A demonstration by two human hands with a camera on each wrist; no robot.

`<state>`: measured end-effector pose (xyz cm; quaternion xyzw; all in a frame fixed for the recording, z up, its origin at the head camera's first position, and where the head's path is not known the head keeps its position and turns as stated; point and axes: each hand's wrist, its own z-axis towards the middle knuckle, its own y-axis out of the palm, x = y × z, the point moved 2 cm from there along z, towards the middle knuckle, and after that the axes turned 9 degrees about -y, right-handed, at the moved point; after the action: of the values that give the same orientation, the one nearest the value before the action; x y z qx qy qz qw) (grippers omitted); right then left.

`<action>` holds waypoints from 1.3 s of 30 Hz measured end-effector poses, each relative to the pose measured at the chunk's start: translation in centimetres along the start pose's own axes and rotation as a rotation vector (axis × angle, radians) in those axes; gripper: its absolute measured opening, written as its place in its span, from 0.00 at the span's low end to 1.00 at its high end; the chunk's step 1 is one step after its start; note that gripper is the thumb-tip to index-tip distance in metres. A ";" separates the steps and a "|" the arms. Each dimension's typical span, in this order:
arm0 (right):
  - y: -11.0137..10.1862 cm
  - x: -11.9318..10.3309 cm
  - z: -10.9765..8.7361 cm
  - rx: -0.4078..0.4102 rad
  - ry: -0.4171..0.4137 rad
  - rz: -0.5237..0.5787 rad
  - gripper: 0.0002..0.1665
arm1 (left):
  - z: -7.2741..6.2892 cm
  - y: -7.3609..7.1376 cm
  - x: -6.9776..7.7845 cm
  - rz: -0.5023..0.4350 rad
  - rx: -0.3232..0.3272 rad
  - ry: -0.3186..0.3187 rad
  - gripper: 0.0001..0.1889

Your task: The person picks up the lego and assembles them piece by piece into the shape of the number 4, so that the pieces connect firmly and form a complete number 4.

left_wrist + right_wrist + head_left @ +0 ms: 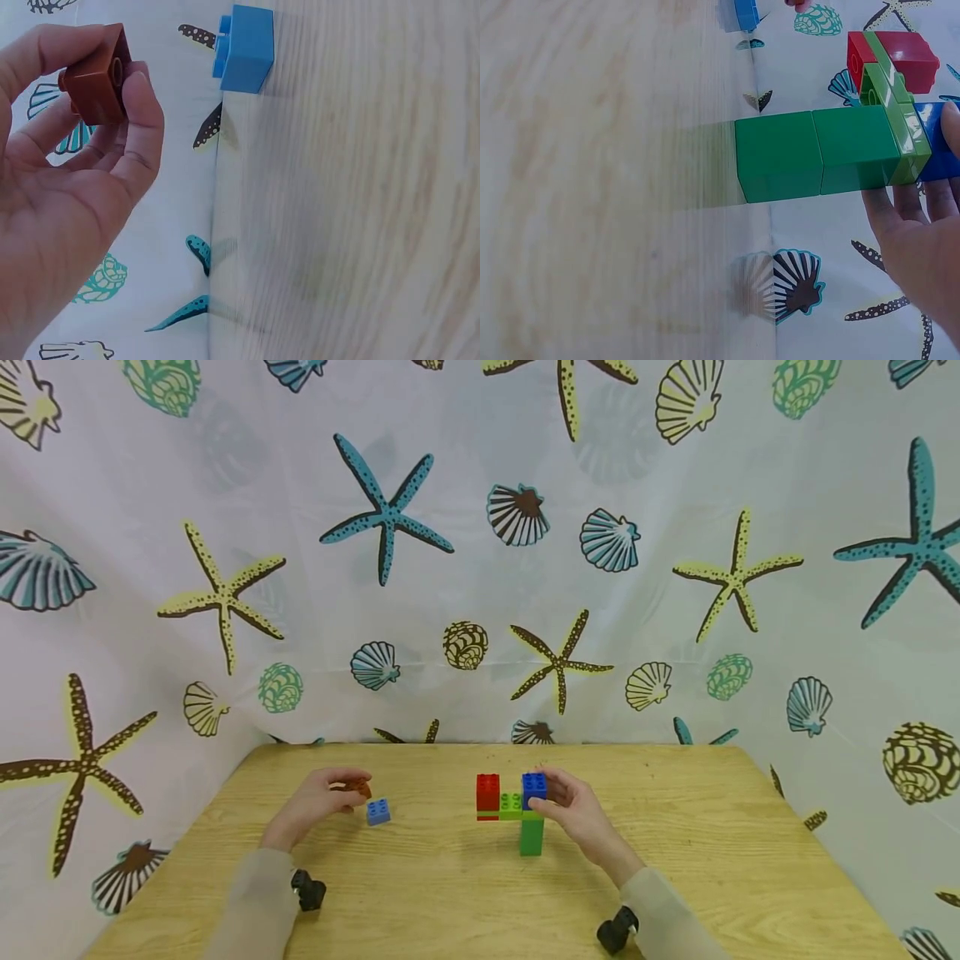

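My left hand [315,800] pinches a reddish-brown toy brick [94,84] between thumb and fingers, lifted above the table. Close beside it on the tabletop sits a light blue brick [378,812], studs up. My right hand [579,817] grips the dark blue brick [534,787] on top of a built piece. Below that brick, two stacked green bricks [780,157] form an upright column. A lime green piece [511,804] reaches sideways from the column's top. At its far end a red brick [487,788] sits above it, with a second red brick [860,54] underneath.
The light wooden table [420,893] ends at a white cloth [465,568] printed with starfish and shells, which hangs behind it and along both sides. A small black camera is strapped to each wrist, over beige sleeves [258,902].
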<state>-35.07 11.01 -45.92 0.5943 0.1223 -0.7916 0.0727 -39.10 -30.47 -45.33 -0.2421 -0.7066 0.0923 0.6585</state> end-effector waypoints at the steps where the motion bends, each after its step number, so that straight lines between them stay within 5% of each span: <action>1: 0.0 0.0 0.0 0.000 0.000 0.000 0.34 | 0.0 0.1 0.1 0.001 0.002 0.011 0.25; 22: -0.3 0.1 -0.1 0.001 -0.015 -0.003 0.35 | 0.6 4.6 5.1 0.019 0.030 0.128 0.24; 30: -0.2 0.0 0.3 -0.001 -0.019 -0.010 0.35 | 1.0 6.5 6.6 -0.034 0.116 0.164 0.23; 39: -0.3 0.3 -0.1 0.011 -0.002 0.012 0.34 | 1.4 9.5 8.4 -0.082 0.116 0.203 0.22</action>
<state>-35.13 11.36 -46.20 0.5945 0.1142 -0.7925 0.0741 -38.49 -18.15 -42.35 -0.1826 -0.6392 0.0808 0.7427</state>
